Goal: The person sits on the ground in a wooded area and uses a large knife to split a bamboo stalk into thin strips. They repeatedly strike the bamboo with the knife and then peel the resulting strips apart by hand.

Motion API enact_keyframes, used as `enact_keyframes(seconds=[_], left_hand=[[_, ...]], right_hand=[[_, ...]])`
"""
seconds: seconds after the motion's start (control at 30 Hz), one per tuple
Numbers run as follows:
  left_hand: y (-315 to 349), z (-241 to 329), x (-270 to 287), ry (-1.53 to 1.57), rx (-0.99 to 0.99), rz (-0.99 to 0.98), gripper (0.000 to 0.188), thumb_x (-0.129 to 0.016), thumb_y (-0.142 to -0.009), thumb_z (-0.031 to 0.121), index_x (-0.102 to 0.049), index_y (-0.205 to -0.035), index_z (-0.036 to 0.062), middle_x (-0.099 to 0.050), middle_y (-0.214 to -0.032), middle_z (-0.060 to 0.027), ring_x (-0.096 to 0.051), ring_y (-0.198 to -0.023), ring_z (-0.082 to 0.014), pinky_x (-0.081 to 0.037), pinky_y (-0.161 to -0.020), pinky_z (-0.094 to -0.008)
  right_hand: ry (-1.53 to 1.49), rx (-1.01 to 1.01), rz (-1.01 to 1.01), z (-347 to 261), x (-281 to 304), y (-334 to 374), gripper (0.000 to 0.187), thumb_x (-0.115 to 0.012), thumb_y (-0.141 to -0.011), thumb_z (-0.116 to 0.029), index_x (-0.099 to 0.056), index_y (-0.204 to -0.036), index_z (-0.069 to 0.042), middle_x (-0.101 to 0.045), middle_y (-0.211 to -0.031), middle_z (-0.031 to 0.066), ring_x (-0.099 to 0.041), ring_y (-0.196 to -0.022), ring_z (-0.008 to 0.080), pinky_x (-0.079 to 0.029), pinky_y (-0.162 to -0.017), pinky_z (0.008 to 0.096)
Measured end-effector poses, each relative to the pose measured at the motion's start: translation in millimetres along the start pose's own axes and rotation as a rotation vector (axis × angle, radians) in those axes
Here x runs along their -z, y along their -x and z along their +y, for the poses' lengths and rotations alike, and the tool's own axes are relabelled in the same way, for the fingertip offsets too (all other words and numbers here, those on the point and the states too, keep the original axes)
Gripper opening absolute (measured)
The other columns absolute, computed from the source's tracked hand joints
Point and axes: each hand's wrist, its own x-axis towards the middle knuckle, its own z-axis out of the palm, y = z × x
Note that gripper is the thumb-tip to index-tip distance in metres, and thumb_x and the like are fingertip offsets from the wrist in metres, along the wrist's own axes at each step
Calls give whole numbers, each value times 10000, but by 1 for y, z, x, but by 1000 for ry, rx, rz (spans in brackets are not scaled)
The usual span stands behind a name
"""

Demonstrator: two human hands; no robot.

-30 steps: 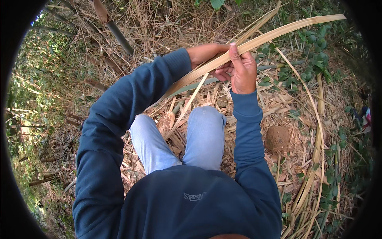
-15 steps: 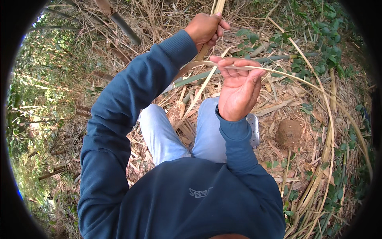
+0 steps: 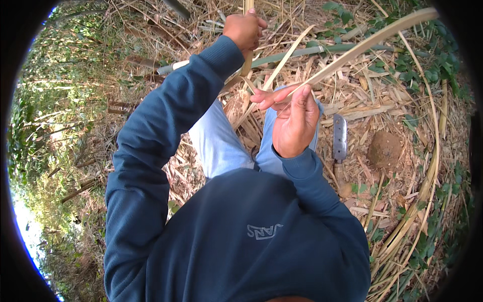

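Note:
High in the view, my left hand [image 3: 245,31] is closed round a pale bamboo piece [image 3: 248,64] that runs up past the top edge. Lower and to the right, my right hand [image 3: 293,121] faces palm up, its thumb pressing a thin bamboo strip [image 3: 362,46] against the fingers. From there the strip sweeps up and right, widening toward its far end. A short curl of it shows left of the fingertips, close to the lower end of the left hand's piece; whether the two join is unclear.
A cleaver [image 3: 340,138] with a holed metal blade lies right of my knee, beside a brown earthy lump [image 3: 385,149]. Another pale strip [image 3: 289,55] slants up between my legs. A green bamboo pole [image 3: 302,52] crosses beyond. Long split strips [image 3: 427,189] curve along the right over dry litter.
The strip at my right hand has swung from a drooping arc on the right to a raised slant. My right thumb and fingers have closed on it. More of the cleaver shows.

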Motion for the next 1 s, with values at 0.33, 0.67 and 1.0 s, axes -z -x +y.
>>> enact_keyframes(seconds=[0.33, 0.67, 1.0], left_hand=[[-4, -82, 29, 9, 111, 34, 403, -368, -1011, 290, -556, -859, -32, -375, -539, 7, -253, -391, -80, -230, -367, -248], [-33, -90, 63, 47, 278, -113, 397, -313, -973, 231, -569, -887, -60, -636, -723, -143, -590, -529, -223, -544, -517, -318], [-58, -101, 77, 165, 233, 159, 272, -292, -941, 121, -514, -893, -28, -602, -691, -153, -594, -571, -219, -509, -470, -300]], right_hand=[[153, -147, -91, 40, 24, 40, 419, -278, -1033, -279, -516, -843, 8, -609, -690, 121, -663, -806, 233, -482, -920, 419], [230, -131, -122, 59, 26, 40, 444, -295, -1029, -314, -532, -870, 26, -636, -716, 104, -670, -806, 222, -501, -864, 364], [284, -143, -128, 60, 28, 49, 442, -318, -1025, -315, -537, -838, 20, -617, -655, 100, -675, -787, 228, -491, -904, 384]])
